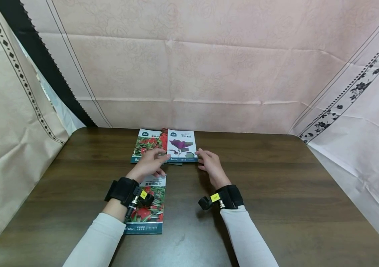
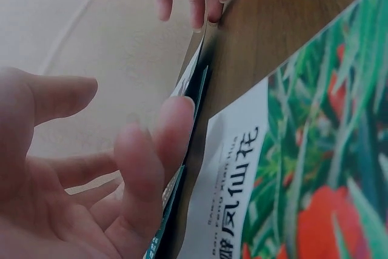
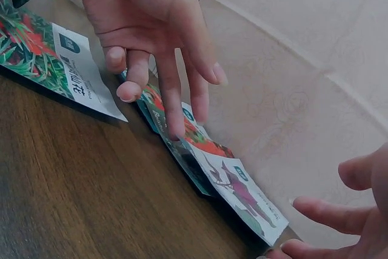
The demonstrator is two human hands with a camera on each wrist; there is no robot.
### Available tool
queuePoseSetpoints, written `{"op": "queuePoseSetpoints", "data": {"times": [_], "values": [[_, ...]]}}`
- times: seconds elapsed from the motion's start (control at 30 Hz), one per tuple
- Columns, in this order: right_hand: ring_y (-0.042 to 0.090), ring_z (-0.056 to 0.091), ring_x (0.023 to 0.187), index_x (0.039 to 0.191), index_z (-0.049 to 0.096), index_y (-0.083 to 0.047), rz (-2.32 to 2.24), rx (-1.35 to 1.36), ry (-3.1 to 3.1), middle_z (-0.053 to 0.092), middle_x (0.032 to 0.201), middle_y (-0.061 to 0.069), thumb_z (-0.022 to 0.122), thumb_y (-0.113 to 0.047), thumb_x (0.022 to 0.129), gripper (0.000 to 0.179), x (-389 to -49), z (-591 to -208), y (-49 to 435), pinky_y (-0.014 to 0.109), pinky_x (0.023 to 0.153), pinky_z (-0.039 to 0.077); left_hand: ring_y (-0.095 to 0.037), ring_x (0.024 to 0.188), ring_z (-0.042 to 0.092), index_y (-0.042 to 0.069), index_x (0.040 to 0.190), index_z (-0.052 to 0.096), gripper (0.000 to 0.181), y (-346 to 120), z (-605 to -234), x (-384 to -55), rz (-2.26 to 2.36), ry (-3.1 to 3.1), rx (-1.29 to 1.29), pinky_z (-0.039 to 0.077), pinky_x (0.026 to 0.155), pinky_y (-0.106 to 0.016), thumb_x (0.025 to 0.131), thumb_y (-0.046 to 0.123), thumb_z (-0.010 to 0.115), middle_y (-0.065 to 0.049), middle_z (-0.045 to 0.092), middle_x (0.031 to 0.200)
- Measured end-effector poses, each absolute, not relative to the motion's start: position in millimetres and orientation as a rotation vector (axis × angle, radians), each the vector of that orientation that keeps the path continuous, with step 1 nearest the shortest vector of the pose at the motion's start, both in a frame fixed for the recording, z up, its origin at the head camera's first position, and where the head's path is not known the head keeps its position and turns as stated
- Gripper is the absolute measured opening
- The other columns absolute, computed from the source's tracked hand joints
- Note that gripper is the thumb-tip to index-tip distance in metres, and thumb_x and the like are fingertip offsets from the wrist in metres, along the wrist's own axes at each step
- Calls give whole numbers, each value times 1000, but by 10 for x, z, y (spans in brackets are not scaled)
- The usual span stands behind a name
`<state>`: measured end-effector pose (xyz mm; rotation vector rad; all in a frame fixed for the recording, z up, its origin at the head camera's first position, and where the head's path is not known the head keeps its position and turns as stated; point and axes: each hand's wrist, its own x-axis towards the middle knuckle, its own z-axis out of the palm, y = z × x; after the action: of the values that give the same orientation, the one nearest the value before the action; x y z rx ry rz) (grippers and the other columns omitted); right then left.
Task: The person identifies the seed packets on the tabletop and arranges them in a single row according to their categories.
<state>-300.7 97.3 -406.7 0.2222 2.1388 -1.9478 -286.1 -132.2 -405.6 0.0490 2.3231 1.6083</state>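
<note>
A seed packet with a purple flower on white (image 1: pixel 180 144) lies at the far edge of the table, overlapping a packet with red flowers and green leaves (image 1: pixel 142 142). My left hand (image 1: pixel 150 162) is over the near side of this pair, its fingers spread and fingertips right at the purple packet's left edge. At that packet's right edge, the fingertips of my right hand (image 1: pixel 210 165) are loosely extended, thumb apart from the fingers. Another red-flower packet (image 1: pixel 152 211) lies nearer, partly hidden beneath my left wrist and its camera.
Brown wooden table (image 1: pixel 276 193) extends on both sides of the packets. Behind its far edge hangs a pale patterned cloth (image 1: pixel 192 74), with further cloth at the left and right sides. A dark strip (image 1: pixel 45 59) runs down the left cloth.
</note>
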Motion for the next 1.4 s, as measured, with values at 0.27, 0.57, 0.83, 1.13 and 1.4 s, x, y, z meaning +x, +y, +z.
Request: {"op": "queuePoseSetpoints", "data": {"times": [0.27,0.57,0.83,1.13,1.4], "values": [[27,46,122,119,56,-4,-1959,232,2143,47,133,8,44,-38,95,44,-3013,-4082,966,40,99,41,-20,66,64,13,136,39,49,-1302,-4095,-2852,1644,2298,91,51,57,-28,92,30,53,-11,47,125],[24,47,122,118,57,-3,-1977,245,2117,49,129,6,46,-39,94,45,-3004,-4094,983,38,100,41,-17,65,63,5,131,46,44,-1294,-4115,-2855,1667,2290,84,51,57,-27,92,21,55,-18,54,116],[25,51,115,113,60,-2,-1989,256,2121,53,123,8,46,-37,95,42,-3005,-4117,985,38,98,43,-16,66,63,5,130,49,40,-1297,-4126,-2869,1689,2280,72,52,58,-25,92,18,54,-19,57,111],[22,54,106,111,60,0,-2026,283,2088,58,115,11,47,-34,94,40,-3027,-4147,993,36,95,44,-14,65,63,5,127,51,37,-1293,-4107,-2854,1723,2282,55,51,59,-24,92,16,54,-21,60,109],[23,54,107,110,59,-1,-2036,292,2062,58,114,11,47,-34,94,38,-3033,-4155,1008,36,95,44,-13,65,63,5,124,55,34,-1298,-4112,-2860,1735,2283,40,51,59,-24,92,17,55,-21,60,109]]}}
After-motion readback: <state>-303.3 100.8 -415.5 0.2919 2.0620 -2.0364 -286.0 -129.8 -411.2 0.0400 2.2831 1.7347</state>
